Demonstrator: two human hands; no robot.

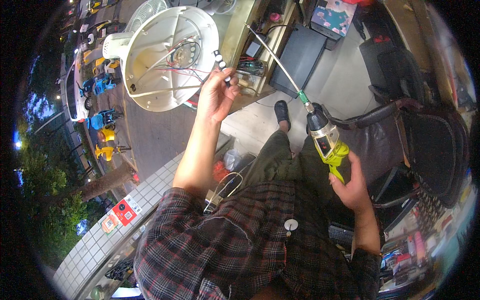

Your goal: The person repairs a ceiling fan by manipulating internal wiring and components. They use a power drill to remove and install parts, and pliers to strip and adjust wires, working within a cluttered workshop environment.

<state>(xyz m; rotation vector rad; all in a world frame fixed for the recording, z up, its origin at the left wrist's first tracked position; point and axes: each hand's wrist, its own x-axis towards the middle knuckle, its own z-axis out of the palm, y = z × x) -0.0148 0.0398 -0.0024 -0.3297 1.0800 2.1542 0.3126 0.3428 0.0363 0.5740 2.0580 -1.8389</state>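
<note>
Raised at upper centre, my left hand (218, 97) pinches a small black strip with white round buttons (219, 58). Thin red and dark wires (182, 70) run from near it into a wide, round, off-white plastic fan base (162, 32), whose hollow underside faces up. A pale cord (165, 91) crosses that base's near edge. At the right, my right hand (352, 187) is wrapped round the grip of a yellow-green and black cordless drill (325, 137). Its long thin bit (275, 60) points up and left, apart from the fan base. The fingers behind the grip are partly hidden.
Behind the base is a white fan grille (145, 15). A wooden workbench (232, 40) with cluttered shelves stands beside it. A dark flat box (298, 57) lies on the floor. To the right is a brown chair (370, 145); at left, a white-tiled ledge (100, 245) borders the street.
</note>
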